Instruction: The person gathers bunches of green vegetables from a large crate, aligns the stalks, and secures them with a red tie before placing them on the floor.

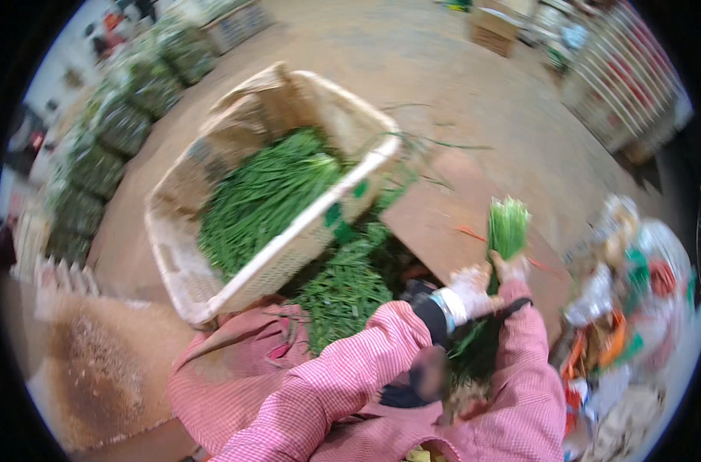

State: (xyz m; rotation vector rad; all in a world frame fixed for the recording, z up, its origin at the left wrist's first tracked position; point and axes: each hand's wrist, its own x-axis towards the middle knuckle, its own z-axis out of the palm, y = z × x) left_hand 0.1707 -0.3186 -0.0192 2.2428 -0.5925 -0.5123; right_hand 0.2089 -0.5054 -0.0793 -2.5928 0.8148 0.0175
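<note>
A bunch of garlic chives (509, 225) stands with its pale cut ends pointing away from me, over a brown board. My right hand (512, 271) is closed round it just below those ends. Against the leafy part, close beside the right hand, my gloved left hand (469, 291) is closed on the same bunch, its fingers slightly blurred. The leaves (474, 346) hang down between my forearms. On the brown board (435, 212), orange-red bands (470, 232) lie beside and partly behind the bunch.
At my left a pale plastic crate (343, 196), lined with brown sheeting, holds loose chives (270, 196). More greens (343, 289) are heaped between crate and board. Plastic bags and scraps (635, 285) pile up at right. Wrapped green bales (120, 119) line the far left; a cardboard box (493, 31) stands far off.
</note>
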